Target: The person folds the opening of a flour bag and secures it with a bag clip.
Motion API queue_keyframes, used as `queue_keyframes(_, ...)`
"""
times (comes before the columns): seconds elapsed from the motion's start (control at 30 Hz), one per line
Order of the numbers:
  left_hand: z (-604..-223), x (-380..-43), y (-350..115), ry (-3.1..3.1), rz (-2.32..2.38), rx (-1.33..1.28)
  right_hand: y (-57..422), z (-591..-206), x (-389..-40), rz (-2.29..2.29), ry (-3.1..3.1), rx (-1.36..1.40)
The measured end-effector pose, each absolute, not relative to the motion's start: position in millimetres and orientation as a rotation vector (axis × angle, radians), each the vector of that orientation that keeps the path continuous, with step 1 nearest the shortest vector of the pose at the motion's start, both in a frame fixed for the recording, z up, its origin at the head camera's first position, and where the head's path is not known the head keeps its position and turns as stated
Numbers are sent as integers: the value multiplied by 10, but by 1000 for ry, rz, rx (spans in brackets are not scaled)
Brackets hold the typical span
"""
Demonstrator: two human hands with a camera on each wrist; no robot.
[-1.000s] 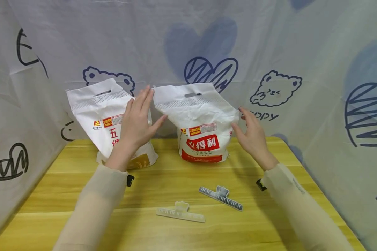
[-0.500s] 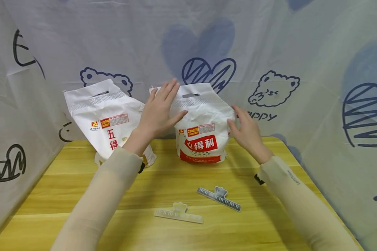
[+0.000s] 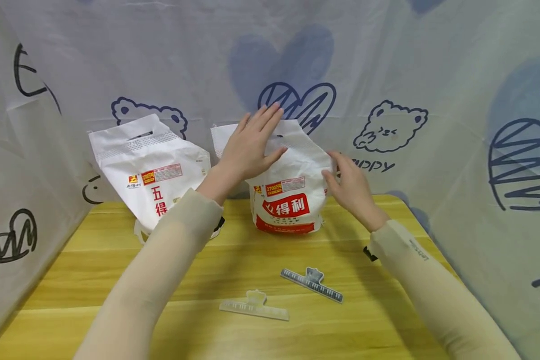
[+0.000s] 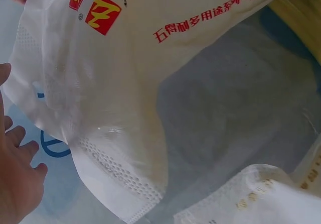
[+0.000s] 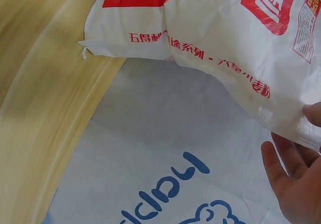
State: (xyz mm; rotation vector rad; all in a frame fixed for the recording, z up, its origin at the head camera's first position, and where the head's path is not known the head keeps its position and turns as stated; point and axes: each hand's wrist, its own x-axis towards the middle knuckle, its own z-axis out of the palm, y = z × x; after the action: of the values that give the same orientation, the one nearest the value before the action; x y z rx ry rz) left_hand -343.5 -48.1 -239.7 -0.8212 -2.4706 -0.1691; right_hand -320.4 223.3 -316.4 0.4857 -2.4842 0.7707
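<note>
A white flour bag [image 3: 292, 170] with red print stands at the back of the table, its flat top raised. My left hand [image 3: 247, 145] is spread in front of that top and covers part of the handle slot; in the left wrist view its curved fingers [image 4: 20, 179] are apart from the bag. At the bag's right upper edge, my right hand [image 3: 353, 187] pinches the plastic, thumb in front and fingers behind, as the right wrist view shows. Left of it leans a second flour bag [image 3: 148, 165], partly hidden by my left arm.
Two long clips with piano-key patterns lie on the wooden table [image 3: 342, 330]: a clear clip [image 3: 254, 309] and a black-and-white clip [image 3: 312, 285]. A white cloth curtain [image 3: 198, 55] with blue hearts and bears hangs behind and at both sides.
My left hand has moved right, from beside the left flour bag to the top of the right one. The right hand keeps its place at the bag's edge. Both clips lie still.
</note>
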Motion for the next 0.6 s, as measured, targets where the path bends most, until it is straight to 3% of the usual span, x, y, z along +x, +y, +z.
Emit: queue_keyframes(0.6,-2360,-3576,-313,-2478,-279,-955,2196,-3172,-3237,754,-2461,520)
